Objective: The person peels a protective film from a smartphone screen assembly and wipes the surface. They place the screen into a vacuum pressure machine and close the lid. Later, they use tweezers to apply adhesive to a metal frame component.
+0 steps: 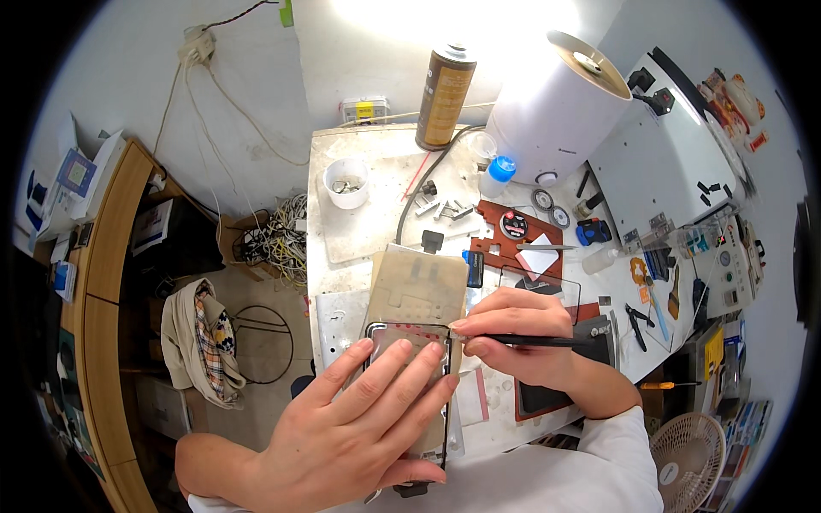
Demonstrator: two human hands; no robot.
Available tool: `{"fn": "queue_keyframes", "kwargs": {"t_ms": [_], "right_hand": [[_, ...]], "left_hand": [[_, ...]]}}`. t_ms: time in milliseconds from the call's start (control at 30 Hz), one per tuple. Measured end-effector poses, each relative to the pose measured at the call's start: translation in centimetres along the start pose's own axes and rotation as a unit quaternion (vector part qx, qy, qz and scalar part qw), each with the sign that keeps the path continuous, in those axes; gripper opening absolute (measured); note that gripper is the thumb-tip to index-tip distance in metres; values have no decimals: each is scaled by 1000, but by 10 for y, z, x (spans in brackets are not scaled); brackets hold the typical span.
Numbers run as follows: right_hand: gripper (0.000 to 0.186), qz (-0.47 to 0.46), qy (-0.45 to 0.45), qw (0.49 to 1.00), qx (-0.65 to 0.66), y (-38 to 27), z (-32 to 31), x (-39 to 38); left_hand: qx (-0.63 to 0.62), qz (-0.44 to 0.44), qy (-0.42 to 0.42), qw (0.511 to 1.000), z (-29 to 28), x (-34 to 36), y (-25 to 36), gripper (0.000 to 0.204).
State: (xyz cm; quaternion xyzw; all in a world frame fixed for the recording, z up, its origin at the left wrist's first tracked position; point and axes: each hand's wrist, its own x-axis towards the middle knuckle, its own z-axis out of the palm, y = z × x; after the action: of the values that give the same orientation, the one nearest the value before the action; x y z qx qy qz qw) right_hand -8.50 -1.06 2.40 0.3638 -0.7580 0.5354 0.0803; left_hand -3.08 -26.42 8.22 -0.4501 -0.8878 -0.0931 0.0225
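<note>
A phone-sized frame with a dark rim [447, 369] lies in front of me, its upper end against a flat beige plate [419, 286]. Across the frame my left hand [359, 419] lies flat, fingers stretched and apart, the fingertips resting near its upper part. That hand covers most of the frame. At the frame's upper right corner, my right hand [522, 333] pinches a slim black pen-shaped tool [547, 341] between thumb and fingers. The tool's tip points left to the corner; its exact kind is unclear.
On the white table [342, 231] stand a white cup [346, 184], a brown spray can [446, 98], a blue-capped bottle [498, 175] and a white cylindrical appliance [552, 111]. Right of the hands lie a red-brown mat [492, 244], black pliers [635, 327] and a dark pad [543, 398].
</note>
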Motion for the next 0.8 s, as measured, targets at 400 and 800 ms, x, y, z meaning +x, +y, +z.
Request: {"fn": "queue_keyframes", "kwargs": {"t_ms": [400,800], "right_hand": [[22,18,15,1000,18,-2,-1,-4],[20,8,-5,1000,24,2,-1,1]], "left_hand": [[-7,-2,0,1000,1,-1,-1,76],[-11,-1,5,1000,3,-1,-1,75]]}}
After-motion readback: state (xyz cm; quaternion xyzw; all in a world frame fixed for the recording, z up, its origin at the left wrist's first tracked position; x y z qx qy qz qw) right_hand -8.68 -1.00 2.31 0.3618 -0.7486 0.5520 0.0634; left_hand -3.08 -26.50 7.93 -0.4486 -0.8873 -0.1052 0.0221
